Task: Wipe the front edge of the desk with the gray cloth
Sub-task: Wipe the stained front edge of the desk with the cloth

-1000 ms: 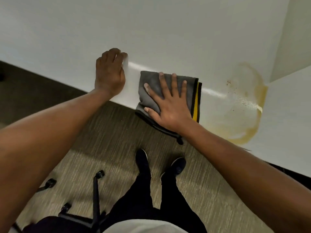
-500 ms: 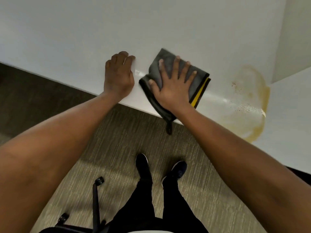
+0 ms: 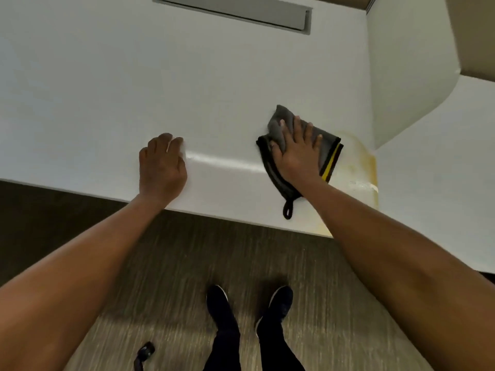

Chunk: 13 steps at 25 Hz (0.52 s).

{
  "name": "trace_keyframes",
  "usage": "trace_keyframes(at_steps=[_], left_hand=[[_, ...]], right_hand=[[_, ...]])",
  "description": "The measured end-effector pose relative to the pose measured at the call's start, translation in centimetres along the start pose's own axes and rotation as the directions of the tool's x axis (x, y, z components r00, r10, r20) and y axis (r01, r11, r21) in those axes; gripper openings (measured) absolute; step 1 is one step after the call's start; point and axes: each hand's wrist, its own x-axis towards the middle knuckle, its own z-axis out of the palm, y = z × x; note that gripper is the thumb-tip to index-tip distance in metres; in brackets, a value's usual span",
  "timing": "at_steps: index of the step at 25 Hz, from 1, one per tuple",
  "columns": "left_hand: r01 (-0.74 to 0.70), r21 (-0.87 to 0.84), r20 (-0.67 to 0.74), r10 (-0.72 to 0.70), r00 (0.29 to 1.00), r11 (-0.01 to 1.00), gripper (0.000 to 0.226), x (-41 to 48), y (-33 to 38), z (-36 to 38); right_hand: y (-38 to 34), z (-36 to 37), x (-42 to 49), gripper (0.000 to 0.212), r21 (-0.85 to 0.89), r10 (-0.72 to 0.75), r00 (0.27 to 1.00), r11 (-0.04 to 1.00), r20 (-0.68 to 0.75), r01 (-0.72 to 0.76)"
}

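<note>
A folded gray cloth (image 3: pixel 325 145) with black trim, a yellow stripe and a black hanging loop lies on the white desk (image 3: pixel 107 103), a little back from its front edge. My right hand (image 3: pixel 296 153) presses flat on the cloth with fingers spread. My left hand (image 3: pixel 162 167) rests on the desk near the front edge, fingers curled down onto the surface, holding nothing. A yellowish stain ring (image 3: pixel 367 167) marks the desk just right of the cloth, close to the front edge.
A gray recessed cable slot (image 3: pixel 235 10) runs along the back of the desk. A second white surface (image 3: pixel 442 170) adjoins at the right. Below are carpet, my two dark shoes (image 3: pixel 249 303) and a chair caster (image 3: pixel 144 352).
My right hand has slid the cloth to the right and further onto the desk, toward the stain. My left hand has stayed on the desk. The view has tilted up, showing more desk.
</note>
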Motion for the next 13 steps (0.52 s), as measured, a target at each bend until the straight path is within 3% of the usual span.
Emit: trace_keyframes(at_steps=[2,5,8,10,13], left_hand=[[0.0,0.01,-0.014,0.0,1.0,1.0,0.042,-0.1,0.5,-0.2],[0.029,-0.031,-0.031,-0.03,0.999,0.999,0.041,0.3,3.1,-0.3],[-0.076,-0.087,0.022,0.079,0.997,0.993,0.044,0.6,8.2,0.4],[-0.104,-0.107,0.064,0.111,0.992,0.989,0.043,0.6,10.6,1.2],[-0.082,-0.077,0.069,0.088,0.994,0.994,0.043,0.6,11.2,2.2]], right_hand=[[-2.3,1.6,-2.8,0.069,0.009,0.018,0.999,1.0,-0.039,-0.018],[-1.5,2.6,-8.5,0.07,0.002,-0.244,0.97,0.97,-0.014,0.244],[2.4,2.1,-9.6,0.07,-0.029,-0.441,0.896,0.896,0.055,0.443],[4.5,1.3,-7.5,0.069,-0.063,-0.44,0.896,0.894,0.066,0.444],[5.5,0.2,-2.0,0.066,-0.054,-0.293,0.955,0.954,0.032,0.295]])
